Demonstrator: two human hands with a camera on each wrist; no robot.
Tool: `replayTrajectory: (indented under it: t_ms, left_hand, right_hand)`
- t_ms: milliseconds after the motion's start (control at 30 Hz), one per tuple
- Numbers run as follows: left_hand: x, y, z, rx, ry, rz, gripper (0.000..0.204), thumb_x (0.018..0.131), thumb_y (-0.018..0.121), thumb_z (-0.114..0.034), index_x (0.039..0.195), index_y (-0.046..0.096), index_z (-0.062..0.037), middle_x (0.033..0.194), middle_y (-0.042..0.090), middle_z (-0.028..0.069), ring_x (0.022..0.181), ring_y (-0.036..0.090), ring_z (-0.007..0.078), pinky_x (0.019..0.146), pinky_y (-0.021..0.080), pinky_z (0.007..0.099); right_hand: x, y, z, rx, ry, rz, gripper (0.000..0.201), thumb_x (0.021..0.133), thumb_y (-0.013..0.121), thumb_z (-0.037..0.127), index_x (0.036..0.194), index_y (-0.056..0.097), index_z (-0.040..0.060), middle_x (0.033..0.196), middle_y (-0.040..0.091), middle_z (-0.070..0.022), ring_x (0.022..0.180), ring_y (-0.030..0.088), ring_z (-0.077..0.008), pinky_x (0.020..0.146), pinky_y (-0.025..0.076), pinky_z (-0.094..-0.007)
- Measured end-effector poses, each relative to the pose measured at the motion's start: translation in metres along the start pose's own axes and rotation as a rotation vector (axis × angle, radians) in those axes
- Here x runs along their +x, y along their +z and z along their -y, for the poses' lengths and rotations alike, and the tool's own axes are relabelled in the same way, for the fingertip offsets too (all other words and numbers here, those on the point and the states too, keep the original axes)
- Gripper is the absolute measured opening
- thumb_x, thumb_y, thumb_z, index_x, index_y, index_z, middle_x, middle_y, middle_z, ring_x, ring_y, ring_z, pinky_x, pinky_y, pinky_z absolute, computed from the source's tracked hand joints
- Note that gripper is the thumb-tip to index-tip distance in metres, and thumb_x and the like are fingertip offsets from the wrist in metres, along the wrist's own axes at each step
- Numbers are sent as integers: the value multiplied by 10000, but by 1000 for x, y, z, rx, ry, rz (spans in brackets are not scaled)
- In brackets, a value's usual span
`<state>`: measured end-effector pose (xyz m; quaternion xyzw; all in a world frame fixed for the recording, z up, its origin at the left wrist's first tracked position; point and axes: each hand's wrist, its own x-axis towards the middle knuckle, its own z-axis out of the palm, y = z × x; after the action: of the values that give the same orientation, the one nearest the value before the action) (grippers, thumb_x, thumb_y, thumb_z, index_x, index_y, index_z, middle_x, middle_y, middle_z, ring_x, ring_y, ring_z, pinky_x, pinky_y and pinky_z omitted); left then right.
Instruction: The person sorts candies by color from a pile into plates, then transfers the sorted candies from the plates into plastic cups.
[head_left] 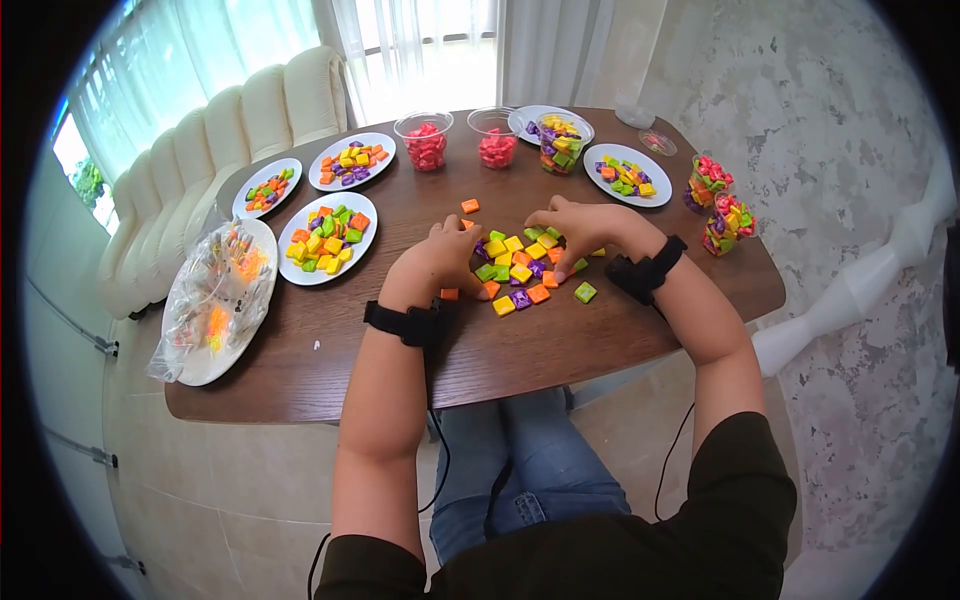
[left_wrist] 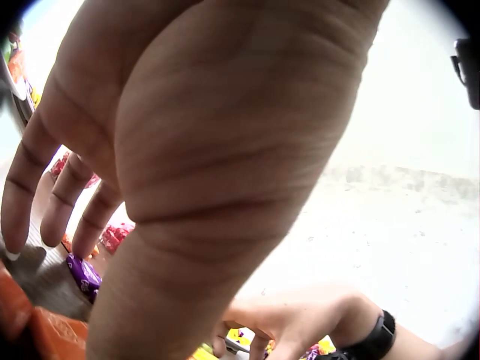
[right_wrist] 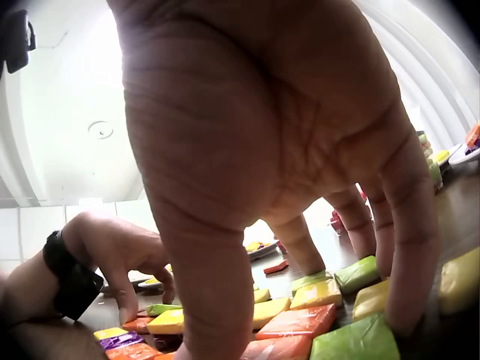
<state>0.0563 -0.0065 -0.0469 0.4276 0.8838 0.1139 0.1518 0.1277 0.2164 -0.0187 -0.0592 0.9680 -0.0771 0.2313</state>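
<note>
A loose pile of small square wrapped candies (head_left: pixel 522 258) in yellow, orange, green and purple lies on the brown table. At its left edge my left hand (head_left: pixel 436 262) reaches down with spread, slightly bent fingers; in the left wrist view a purple candy (left_wrist: pixel 84 274) is near those fingertips. My right hand (head_left: pixel 590 230) arches over the pile's right side, thumb and fingers apart. The right wrist view shows its fingertips down among green and yellow candies, with an orange candy (right_wrist: pixel 298 321) under the arch of the palm. Neither hand grips a candy.
Several white plates with candies, such as the near-left plate (head_left: pixel 369 247), stand along the far side. Clear cups of red candies (head_left: pixel 426 150) are at the back, and filled cups (head_left: pixel 728 226) stand at the right. An oval platter (head_left: pixel 213 374) under plastic bags lies at the left.
</note>
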Motion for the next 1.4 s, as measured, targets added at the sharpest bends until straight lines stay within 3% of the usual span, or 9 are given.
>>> replayTrajectory:
  t_ms: [200,367,567,767,900,1033,1133,1267,1400]
  left_hand:
    - [9,5,18,-78,-40,-179,514,656,748,-233,1086,526,-59,1153,475,179,990,537,342,857,459,362]
    - [20,14,33,-16,-5,-227,326,719,676,-209,960,561,-24,970,588,174,889,577,326,786,475,373]
    - [21,9,35,-65,14,-165,267,729,663,-202,902,572,-20,872,627,156,874,585,313,749,468,387]
    - [9,-7,30,-99,70,-224,261,734,676,-174,924,569,-31,944,602,131,852,586,264,758,469,342]
    - [9,-14,23,-484,31,-211,259,786,647,-158,1002,562,-43,940,573,61,891,538,132,757,466,283]
    - [15,-16,12,-1437,33,-201,230,883,519,-102,1100,508,-29,1079,532,77,962,536,140,786,486,266]
    - [23,-12,17,-2027,138,6,262,905,462,-108,1133,468,20,1091,519,149,996,535,189,777,502,252]
    - [31,-4,19,-2273,201,226,320,936,444,-208,1096,487,66,1013,544,163,958,565,210,795,532,272]
    - [33,-4,29,-1988,118,69,285,894,544,-251,1039,529,-7,932,568,83,864,557,133,671,491,234]
  right_hand:
    - [23,-10,17,262,1,18,749,629,799,300,1244,404,136,1187,394,-160,1023,511,-311,819,444,-345]
    - [65,-8,12,137,-146,-100,521,666,768,230,1028,450,32,957,548,-121,950,555,-230,660,506,-373]
    - [71,-17,12,309,-165,2,317,707,682,125,942,496,21,781,562,-68,767,580,-177,675,465,-294]
    - [62,-22,-3,268,-260,-69,245,731,646,130,931,537,40,841,564,-67,825,560,-179,723,466,-311]
    - [47,-28,-6,197,-291,-258,250,752,641,126,976,556,55,942,544,-72,887,526,-171,772,448,-304]
    - [38,-38,-8,378,-446,-373,211,821,628,175,967,550,44,915,557,-52,874,534,-148,776,445,-275]
    - [33,-42,6,481,-546,-480,208,842,614,191,966,546,39,906,564,-46,869,539,-139,771,444,-266]
    - [22,-42,31,491,-573,-526,223,865,590,207,1001,540,38,927,560,-58,892,543,-141,784,446,-272]
    - [42,-33,16,422,-466,-542,267,856,592,201,1064,535,43,998,569,-98,963,559,-208,836,451,-312]
